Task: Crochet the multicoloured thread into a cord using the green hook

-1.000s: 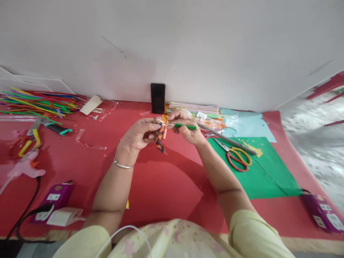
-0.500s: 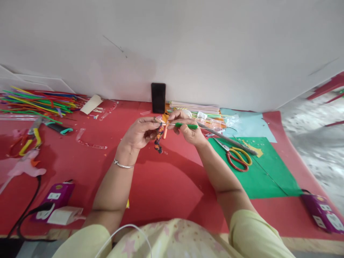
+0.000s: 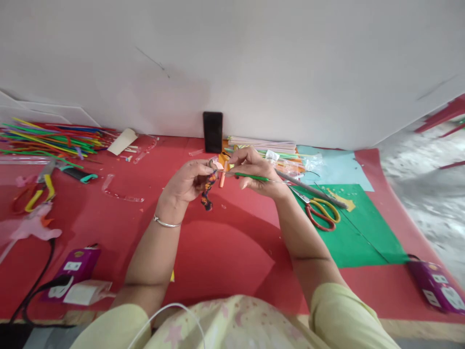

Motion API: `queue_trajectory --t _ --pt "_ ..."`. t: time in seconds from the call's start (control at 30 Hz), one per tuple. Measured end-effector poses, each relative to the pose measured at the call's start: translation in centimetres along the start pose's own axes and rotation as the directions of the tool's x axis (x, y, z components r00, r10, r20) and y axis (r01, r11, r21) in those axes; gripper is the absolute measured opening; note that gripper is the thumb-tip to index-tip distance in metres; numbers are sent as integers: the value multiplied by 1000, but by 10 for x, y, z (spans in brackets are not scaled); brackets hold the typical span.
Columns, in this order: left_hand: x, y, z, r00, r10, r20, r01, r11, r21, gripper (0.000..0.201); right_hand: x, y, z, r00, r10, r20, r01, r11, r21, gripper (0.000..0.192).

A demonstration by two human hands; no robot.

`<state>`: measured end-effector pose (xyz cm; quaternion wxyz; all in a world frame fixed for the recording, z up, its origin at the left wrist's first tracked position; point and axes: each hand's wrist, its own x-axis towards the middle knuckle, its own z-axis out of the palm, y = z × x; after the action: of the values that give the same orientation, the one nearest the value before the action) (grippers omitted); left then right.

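Held between the fingertips of my left hand (image 3: 181, 182) is a small piece of crochet (image 3: 208, 191) in dark yarn flecked with orange and purple; it dangles below the fingers. My right hand (image 3: 259, 169) is closed on a green-handled crochet hook (image 3: 251, 176), held nearly level. The hook's thin shaft points left toward the crochet, and I cannot tell whether its tip is in a loop. A silver bangle (image 3: 167, 222) circles my left wrist. Just beyond, between the hands, shows a small orange strip (image 3: 222, 179).
A phone (image 3: 212, 132) leans upright against the white wall. Scissors (image 3: 321, 211) lie on a green sheet (image 3: 370, 232) at right. Colourful pipe cleaners (image 3: 54, 138), pliers (image 3: 41, 189) and a cutter (image 3: 78, 173) lie left. Purple boxes (image 3: 436, 286) stand near both front corners.
My right hand has shifted slightly right, drawing the hook away from the left fingers. The crochet's hanging end has swung left.
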<state>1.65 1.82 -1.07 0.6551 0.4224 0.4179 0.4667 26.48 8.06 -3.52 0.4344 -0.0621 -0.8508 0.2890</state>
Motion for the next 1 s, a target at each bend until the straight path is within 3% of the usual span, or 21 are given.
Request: queue_trajectory --t 0.33,0.5,0.6,0.73,0.8,0.9,1.0 --pt "2 -4 -11 992 -22 122 28 999 -45 22 1 -9 -5 998 -42 48 46 995 -84 48" --pt "4 -6 -14 994 -15 104 21 999 -50 22 1 -10 -9 998 -25 60 30 996 -85 47" --pt "3 -4 -14 995 -13 99 18 998 -52 22 2 -11 -8 999 3 50 -1 999 -32 50" --pt "1 -3 -10 997 35 73 -33 999 -23 20 4 -9 8 994 110 -19 -105 978 180 54" --pt "0 -4 -7 995 92 32 -92 996 8 22 4 -7 24 967 246 -63 -213 921 325 63" --pt "3 -10 -3 973 223 -67 -214 970 113 24 4 -3 49 853 514 -88 -384 733 561 80" --pt "6 -17 0 885 421 -199 -369 895 251 21 5 -1 64 761 645 -66 -451 600 661 78"
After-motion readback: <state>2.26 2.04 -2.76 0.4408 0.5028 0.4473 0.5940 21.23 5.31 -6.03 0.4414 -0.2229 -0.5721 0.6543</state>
